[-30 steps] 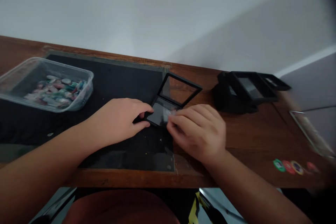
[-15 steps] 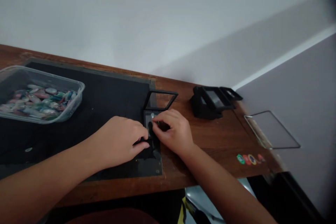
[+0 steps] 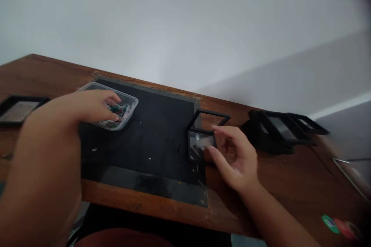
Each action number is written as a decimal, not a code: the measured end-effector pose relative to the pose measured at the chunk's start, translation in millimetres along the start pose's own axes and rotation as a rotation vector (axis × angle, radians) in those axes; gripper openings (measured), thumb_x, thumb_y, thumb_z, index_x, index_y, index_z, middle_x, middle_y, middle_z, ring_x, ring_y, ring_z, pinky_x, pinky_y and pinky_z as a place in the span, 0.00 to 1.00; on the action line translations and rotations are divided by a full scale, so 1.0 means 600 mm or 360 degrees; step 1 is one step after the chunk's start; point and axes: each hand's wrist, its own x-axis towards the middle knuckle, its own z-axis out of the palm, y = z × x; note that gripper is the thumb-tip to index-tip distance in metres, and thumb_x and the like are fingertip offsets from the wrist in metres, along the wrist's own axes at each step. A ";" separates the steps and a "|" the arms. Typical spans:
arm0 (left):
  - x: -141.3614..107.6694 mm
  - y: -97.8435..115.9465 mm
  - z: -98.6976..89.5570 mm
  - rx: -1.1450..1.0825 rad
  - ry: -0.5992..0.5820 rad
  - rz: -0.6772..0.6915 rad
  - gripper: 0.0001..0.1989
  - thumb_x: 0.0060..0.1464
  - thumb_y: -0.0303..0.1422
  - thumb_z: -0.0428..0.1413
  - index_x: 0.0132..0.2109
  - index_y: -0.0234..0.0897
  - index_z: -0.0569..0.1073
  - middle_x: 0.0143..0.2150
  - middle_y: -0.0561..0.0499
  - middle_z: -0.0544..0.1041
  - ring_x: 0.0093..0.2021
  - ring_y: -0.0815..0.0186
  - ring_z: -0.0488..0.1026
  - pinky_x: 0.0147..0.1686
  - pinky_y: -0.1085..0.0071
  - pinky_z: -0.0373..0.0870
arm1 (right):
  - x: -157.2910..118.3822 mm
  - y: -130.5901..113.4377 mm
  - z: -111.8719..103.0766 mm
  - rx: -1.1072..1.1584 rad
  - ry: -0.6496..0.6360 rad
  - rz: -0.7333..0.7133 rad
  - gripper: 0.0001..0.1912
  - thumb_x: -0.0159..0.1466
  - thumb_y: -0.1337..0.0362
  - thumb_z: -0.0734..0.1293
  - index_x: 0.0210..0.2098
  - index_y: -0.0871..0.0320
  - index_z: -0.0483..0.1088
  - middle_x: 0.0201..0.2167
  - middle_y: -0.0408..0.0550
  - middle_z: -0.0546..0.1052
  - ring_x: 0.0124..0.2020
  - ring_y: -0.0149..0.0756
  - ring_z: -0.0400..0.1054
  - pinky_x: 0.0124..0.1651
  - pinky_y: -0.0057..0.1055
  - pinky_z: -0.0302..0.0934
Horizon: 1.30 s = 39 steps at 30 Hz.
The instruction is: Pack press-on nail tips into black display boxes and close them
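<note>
My left hand [image 3: 97,105] reaches over the clear plastic tub [image 3: 133,105], its thumb and fingers apart above the contents. Inside the tub are many small wrapped pieces [image 3: 124,111] in green, pink and white; their exact kind is unclear. My right hand [image 3: 238,158] is at the right side of a small black hinged frame [image 3: 189,144], thumb and fingers spread, fingertips close to or touching its edge. The frame's lid [image 3: 199,112] stands raised at the back. Some small pale shapes show under or on its clear pane [image 3: 197,147].
A black mat [image 3: 156,123] lies on the wooden table [image 3: 121,197]. Several black frames [image 3: 278,131] are stacked at the right, and another frame [image 3: 20,110] lies far left. Round coloured stickers [image 3: 333,224] are at the lower right. A pale wall rises behind.
My left hand has moved from the hinged frame leftward to the tub. My right hand has opened and drawn slightly away from the pane. The view has turned left.
</note>
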 end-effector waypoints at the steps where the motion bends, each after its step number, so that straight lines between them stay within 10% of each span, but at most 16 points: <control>1: 0.005 -0.003 0.004 0.0034 -0.0084 -0.0050 0.20 0.40 0.36 0.69 0.43 0.38 0.82 0.43 0.46 0.87 0.39 0.56 0.79 0.42 0.64 0.72 | -0.001 0.002 -0.001 0.0048 0.0029 0.0008 0.23 0.62 0.67 0.73 0.57 0.54 0.75 0.41 0.47 0.77 0.32 0.33 0.68 0.32 0.32 0.66; 8: 0.006 0.025 0.003 0.0094 -0.0354 -0.0280 0.17 0.40 0.40 0.65 0.40 0.41 0.84 0.43 0.43 0.87 0.40 0.51 0.83 0.39 0.61 0.75 | -0.002 0.006 -0.005 0.0227 0.0139 0.0016 0.25 0.62 0.70 0.74 0.58 0.50 0.74 0.40 0.44 0.73 0.28 0.30 0.64 0.29 0.31 0.64; 20: -0.013 0.032 -0.023 -0.0063 0.0030 -0.0481 0.26 0.47 0.39 0.60 0.53 0.38 0.81 0.43 0.40 0.88 0.38 0.50 0.84 0.32 0.61 0.73 | -0.005 0.008 -0.008 0.0286 0.0134 0.0091 0.24 0.64 0.69 0.75 0.58 0.48 0.74 0.41 0.45 0.75 0.29 0.32 0.67 0.31 0.34 0.67; 39: -0.053 0.123 0.012 -0.0304 0.0766 0.0364 0.18 0.61 0.39 0.65 0.58 0.44 0.81 0.49 0.51 0.88 0.48 0.58 0.86 0.50 0.63 0.83 | -0.010 0.001 -0.020 0.0230 0.0018 0.0003 0.20 0.65 0.71 0.73 0.56 0.52 0.74 0.38 0.44 0.75 0.31 0.33 0.70 0.33 0.35 0.68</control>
